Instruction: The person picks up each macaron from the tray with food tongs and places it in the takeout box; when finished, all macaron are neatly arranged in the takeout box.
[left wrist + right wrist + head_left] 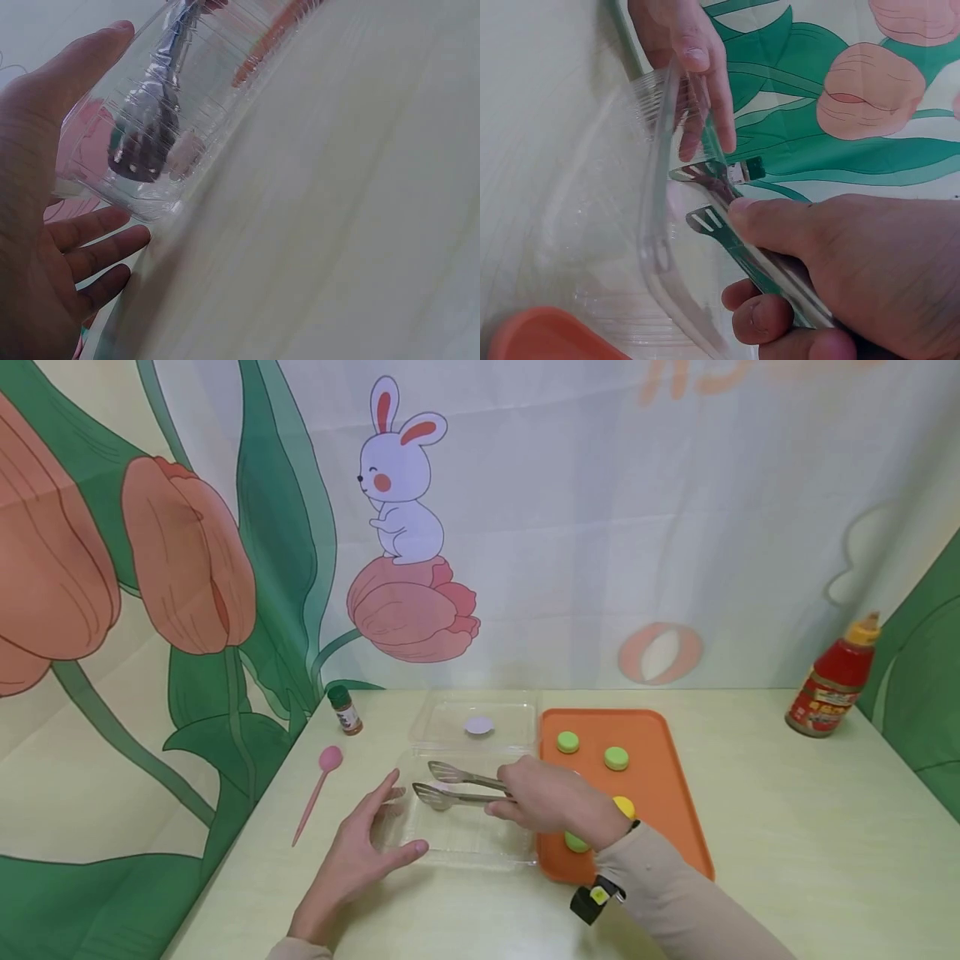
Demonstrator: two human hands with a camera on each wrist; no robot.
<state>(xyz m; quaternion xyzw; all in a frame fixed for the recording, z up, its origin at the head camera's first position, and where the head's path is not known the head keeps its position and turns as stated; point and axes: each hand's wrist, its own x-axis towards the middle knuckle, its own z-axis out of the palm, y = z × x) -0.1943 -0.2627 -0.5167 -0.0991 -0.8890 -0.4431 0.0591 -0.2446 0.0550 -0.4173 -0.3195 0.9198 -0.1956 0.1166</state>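
Observation:
My right hand (543, 797) grips metal tongs (739, 255) over a clear plastic box (480, 839), their slotted tips spread apart inside it. Low in the box, by those tips, sits a small pale pink round piece (184, 155) resembling a macaron, partly hidden by the tongs in the head view. Around the box's left end my left hand (360, 852) is held with fingers spread and thumb out along the front side. The box's clear lid (435, 722) lies folded back behind it, with a white oval sticker (478, 725) on it.
An orange tray (667, 835) adjoins the box's right side, bearing green macarons (617, 758) and a yellow one (624, 806), partly behind my right forearm. Further left are a pink spoon (318, 789) and a small green-capped bottle (345, 710). A red sauce bottle (832, 681) stands far right.

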